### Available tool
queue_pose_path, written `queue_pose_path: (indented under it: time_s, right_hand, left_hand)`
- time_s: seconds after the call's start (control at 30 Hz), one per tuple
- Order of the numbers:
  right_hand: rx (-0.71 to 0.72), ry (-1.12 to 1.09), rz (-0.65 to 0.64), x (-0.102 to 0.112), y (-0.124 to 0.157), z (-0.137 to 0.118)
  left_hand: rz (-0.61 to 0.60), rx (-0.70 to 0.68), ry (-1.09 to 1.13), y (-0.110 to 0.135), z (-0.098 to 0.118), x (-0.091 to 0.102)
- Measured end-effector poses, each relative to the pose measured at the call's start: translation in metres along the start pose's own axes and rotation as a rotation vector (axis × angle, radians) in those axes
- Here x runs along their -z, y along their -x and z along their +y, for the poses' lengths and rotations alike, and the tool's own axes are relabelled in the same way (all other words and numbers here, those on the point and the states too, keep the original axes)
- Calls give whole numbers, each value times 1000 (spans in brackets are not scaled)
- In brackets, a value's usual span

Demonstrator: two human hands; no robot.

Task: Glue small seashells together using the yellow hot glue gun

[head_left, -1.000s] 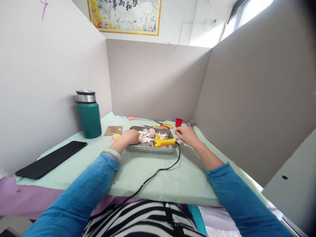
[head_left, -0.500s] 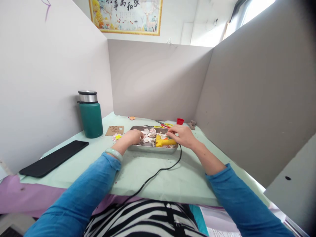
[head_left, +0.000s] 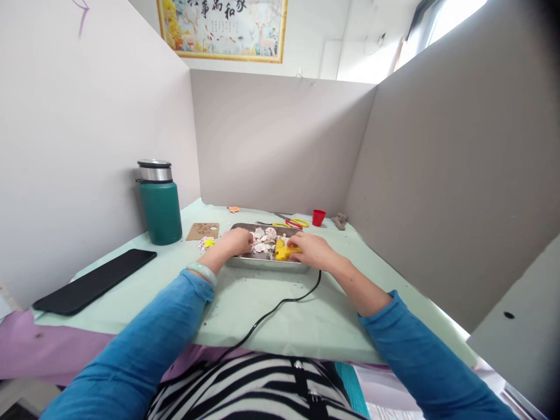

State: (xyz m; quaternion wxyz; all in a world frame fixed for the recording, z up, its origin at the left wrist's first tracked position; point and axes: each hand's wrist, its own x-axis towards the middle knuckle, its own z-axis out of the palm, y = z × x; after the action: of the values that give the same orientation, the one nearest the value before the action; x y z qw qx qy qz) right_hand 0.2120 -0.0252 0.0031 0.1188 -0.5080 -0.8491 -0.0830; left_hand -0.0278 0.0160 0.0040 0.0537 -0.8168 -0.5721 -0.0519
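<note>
A shallow metal tray [head_left: 266, 263] full of seashells [head_left: 261, 247] lies on the table before me. Across its right part rests a yellow glue gun [head_left: 282, 249], its black cord [head_left: 284, 301] trailing over the table to the front edge. My right hand [head_left: 311, 249] is on the gun's handle with the fingers closed round it, hiding much of it. At the tray's left end, my left hand [head_left: 236, 241] has its fingers curled down among the shells. Whatever those fingertips hold is hidden. Beside that hand lies a shell piece with a yellow star [head_left: 209, 242].
A green bottle [head_left: 160, 204] and a black flat pad [head_left: 96, 281] are on the left, near a brown card [head_left: 203, 231]. Behind the tray lie scissors [head_left: 297, 223], a red cup [head_left: 318, 217] and an orange piece [head_left: 234, 209]. Grey partitions [head_left: 280, 140] enclose the table.
My right hand has moved left and down onto the glue gun's handle, uncovering the red cup and scissors behind. My left hand has stayed almost still.
</note>
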Motion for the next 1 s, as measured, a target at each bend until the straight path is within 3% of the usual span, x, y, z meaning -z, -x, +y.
queue_pose_path:
  time_s: [0.1, 0.3, 0.4, 0.53, 0.6, 0.73, 0.8, 0.9, 1.0]
  right_hand:
    - [-25, -13, -35, 0, -1, -2]
    - [-28, -71, -74, -4, -4, 0]
    - [-40, -108, -70, -5, -4, 0]
    - [-19, -209, -2, -2, -4, 0]
    - [-36, -388, 64, 2, -4, 3]
    - [-247, -1097, 114, 13, -5, 13]
    - [-253, -1437, 109, 17, -5, 17]
    - [-189, -1700, 36, 17, -3, 16]
    - [-162, -1761, -50, 11, -3, 13]
  left_hand:
    - [76, 50, 211, -1, -1, 3]
    - [19, 123, 1205, -4, -4, 4]
    - [31, 167, 1480, -6, -7, 3]
    - [59, 235, 1600, -6, -7, 4]
    - [77, 261, 1659, -6, -6, 6]
    - [131, 283, 1788, -6, -5, 8]
    - [136, 276, 1812, -6, -5, 8]
    - [117, 262, 1746, -5, -4, 9]
    - [126, 255, 1484, -2, -1, 10]
